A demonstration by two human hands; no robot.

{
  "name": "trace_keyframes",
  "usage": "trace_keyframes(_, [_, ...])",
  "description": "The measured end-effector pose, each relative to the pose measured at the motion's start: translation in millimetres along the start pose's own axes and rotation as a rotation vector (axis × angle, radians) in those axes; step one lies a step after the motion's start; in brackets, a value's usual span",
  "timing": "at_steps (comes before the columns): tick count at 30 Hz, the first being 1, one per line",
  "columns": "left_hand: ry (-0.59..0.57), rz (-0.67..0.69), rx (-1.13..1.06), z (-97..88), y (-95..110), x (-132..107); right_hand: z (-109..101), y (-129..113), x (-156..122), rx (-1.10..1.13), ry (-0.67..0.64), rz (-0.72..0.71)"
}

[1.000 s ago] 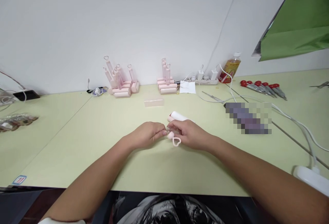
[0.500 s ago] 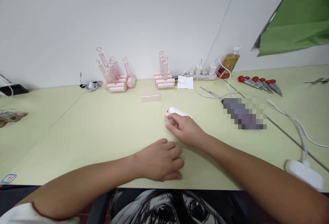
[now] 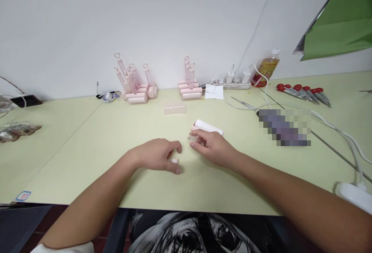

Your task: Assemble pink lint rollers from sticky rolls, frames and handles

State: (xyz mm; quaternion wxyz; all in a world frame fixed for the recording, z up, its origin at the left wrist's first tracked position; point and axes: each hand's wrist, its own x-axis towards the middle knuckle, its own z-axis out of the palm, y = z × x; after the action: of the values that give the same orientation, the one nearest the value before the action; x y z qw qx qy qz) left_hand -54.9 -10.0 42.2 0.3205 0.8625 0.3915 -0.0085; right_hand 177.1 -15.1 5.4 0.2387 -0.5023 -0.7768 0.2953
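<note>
In front of me, my right hand (image 3: 213,144) is closed around a clear part of a lint roller, whose white roll (image 3: 207,126) lies just behind my fingers. A clear end piece (image 3: 192,137) pokes out past the fingertips. My left hand (image 3: 155,154) hovers over the table to the left, thumb and index finger curved and apart. Between them shows a small whitish piece (image 3: 174,160); whether it touches the hand or lies on the table I cannot tell. Behind the hands lies a flat clear pinkish cover (image 3: 174,109).
Pink lint rollers with heart-shaped loops stand in a left group (image 3: 136,86) and a middle group (image 3: 190,84) by the wall. Further right are a white paper (image 3: 214,92), a power strip (image 3: 240,85), a drink bottle (image 3: 266,69), red-capped tools (image 3: 305,92) and white cables.
My left hand has moved left and away from me, and its thumb and index finger have parted. The small whitish piece has come into view. My right hand stays by the roller.
</note>
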Motion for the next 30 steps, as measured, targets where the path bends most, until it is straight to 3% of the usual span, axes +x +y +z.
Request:
trace_keyframes(5, [-0.007, 0.017, 0.014, 13.3, 2.6, 6.5, 2.9, 2.3, -1.0, 0.048, -0.063, 0.006])
trace_keyframes(10, [0.209, 0.085, -0.098, 19.0, -7.1, 17.1, 5.1, 1.0, -2.2, 0.061, -0.117, -0.049])
trace_keyframes(13, [0.277, 0.113, -0.179, 19.9, -13.8, 19.7, 4.7, 0.8, -2.1, 0.060, -0.140, -0.072])
trace_keyframes(18, [0.210, 0.116, -0.325, 21.1, -18.4, 21.5, 4.0, 4.7, -1.0, 0.063, -0.150, -0.085])
trace_keyframes(24, [0.300, 0.080, -0.453, 22.6, -18.8, 22.5, 3.9, 5.1, -0.4, 0.061, -0.140, -0.083])
trace_keyframes(30, [0.199, 0.093, -0.479, 19.9, -19.9, 21.5, 2.4, 2.8, -0.1, 0.041, -0.138, -0.110])
